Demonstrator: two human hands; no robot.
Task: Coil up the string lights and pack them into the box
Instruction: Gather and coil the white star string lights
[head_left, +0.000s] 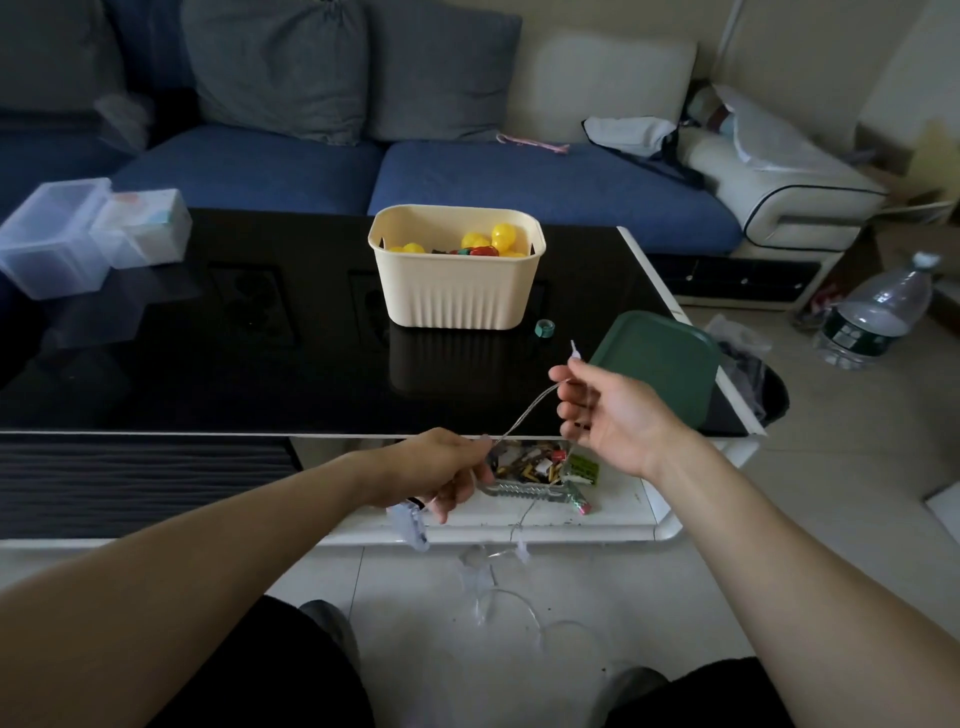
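Above black table (208, 338), both hands pinch string lights (524, 413).

Dim, soft daylight, edges warped, dark

Bare forearms without sleeves, black trousers (260, 675) on both legs, grey shoes (332, 623).

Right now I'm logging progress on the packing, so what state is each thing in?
String lights: clear wire stretched between both hands, the rest trailing loose on the floor.
Left hand: grips the wire.
Right hand: pinches the wire, a bulb poking above the fingers.
Cream basket: open, upright, holding yellow balls.
Green tray: overhangs the table corner.
Water bottle: capped, upright on the floor.
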